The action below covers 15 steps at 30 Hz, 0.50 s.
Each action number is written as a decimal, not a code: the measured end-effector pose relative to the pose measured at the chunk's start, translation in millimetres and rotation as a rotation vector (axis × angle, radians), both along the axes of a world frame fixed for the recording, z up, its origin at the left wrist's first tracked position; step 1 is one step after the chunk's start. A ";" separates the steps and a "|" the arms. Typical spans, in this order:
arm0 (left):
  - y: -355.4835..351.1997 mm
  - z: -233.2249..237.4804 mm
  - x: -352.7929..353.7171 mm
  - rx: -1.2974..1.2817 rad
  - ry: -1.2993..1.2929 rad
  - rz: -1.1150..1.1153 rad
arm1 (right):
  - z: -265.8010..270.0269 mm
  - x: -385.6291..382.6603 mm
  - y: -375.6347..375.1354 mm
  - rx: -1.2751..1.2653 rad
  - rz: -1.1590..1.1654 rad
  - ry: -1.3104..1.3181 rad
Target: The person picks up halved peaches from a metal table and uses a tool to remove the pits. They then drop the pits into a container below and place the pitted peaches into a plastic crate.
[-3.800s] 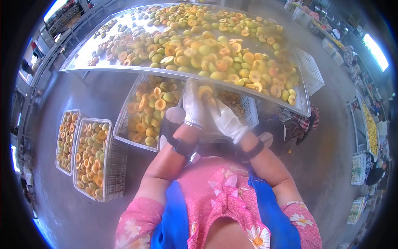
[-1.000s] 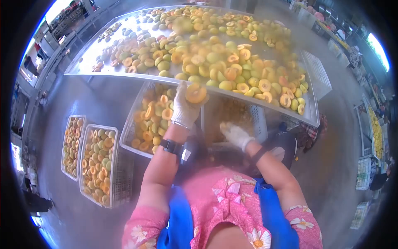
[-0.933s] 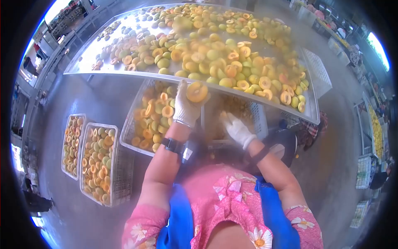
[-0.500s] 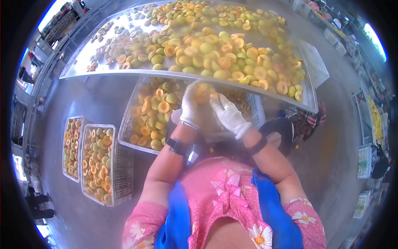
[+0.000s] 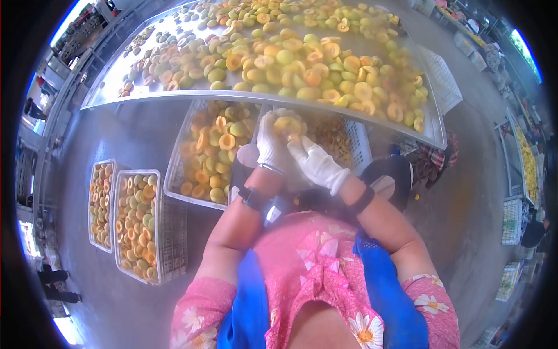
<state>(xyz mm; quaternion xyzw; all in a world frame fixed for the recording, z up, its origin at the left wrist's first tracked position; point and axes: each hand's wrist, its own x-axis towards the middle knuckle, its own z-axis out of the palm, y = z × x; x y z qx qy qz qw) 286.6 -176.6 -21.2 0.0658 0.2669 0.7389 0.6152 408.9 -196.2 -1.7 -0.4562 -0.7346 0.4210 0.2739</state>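
My left hand (image 5: 269, 138), in a white knit glove, is closed around a yellow apricot (image 5: 289, 124) just below the table's near edge. Close beside it, the white-gloved right hand (image 5: 315, 164) has its fingers pressed together, with the tips at the fruit's lower side. Whatever lies between those fingers is hidden and blurred. Left of the hands, a crate (image 5: 174, 164) holds apricots, many of them halved with the hollow showing. Behind the right hand stands another crate (image 5: 361, 145) with small brownish pieces in it.
A metal-rimmed table (image 5: 192, 95) spread with whole and halved apricots spans the space ahead. Two more filled crates, a nearer one (image 5: 173, 232) and a narrower one (image 5: 92, 200), stand on the floor at left. A white crate (image 5: 443, 81) is beyond the table's right end.
Both hands stay together at the apricot, with the right hand slightly lower and its fingers more drawn in. The view has shifted slightly, so the table sits higher.
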 end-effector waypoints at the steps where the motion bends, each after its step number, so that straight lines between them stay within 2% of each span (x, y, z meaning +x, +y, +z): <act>1: -1.5 1.7 0.2 0.009 -0.061 -0.031 | 0.7 1.0 -2.0 -0.022 0.017 0.019; 4: -5.9 0.4 2.2 0.044 -0.124 -0.067 | 5.9 2.8 -8.2 -0.088 0.025 0.081; 6: -7.4 1.9 6.3 -0.001 0.107 0.041 | 5.6 3.3 -9.7 -0.126 0.016 0.124; 7: -8.2 0.7 6.0 -0.001 0.108 0.041 | 2.8 3.8 -10.2 -0.076 0.002 0.171; 9: -8.7 -1.5 2.7 0.071 0.431 0.073 | 2.6 6.7 -9.4 -0.023 -0.012 0.221; 10: -9.4 4.2 0.4 0.071 0.433 0.073 | 6.4 10.4 -9.5 -0.219 0.027 0.267; 11: -9.7 9.8 -2.8 0.047 0.252 -0.057 | 10.0 13.0 -9.8 -0.415 0.068 0.311; 13: -14.6 21.5 -9.0 0.039 -0.054 -0.255 | 16.1 15.3 -10.0 -0.483 0.099 0.320; 15: -18.7 23.0 -2.3 0.074 0.025 -0.177 | 20.0 15.0 -9.5 -0.547 0.130 0.332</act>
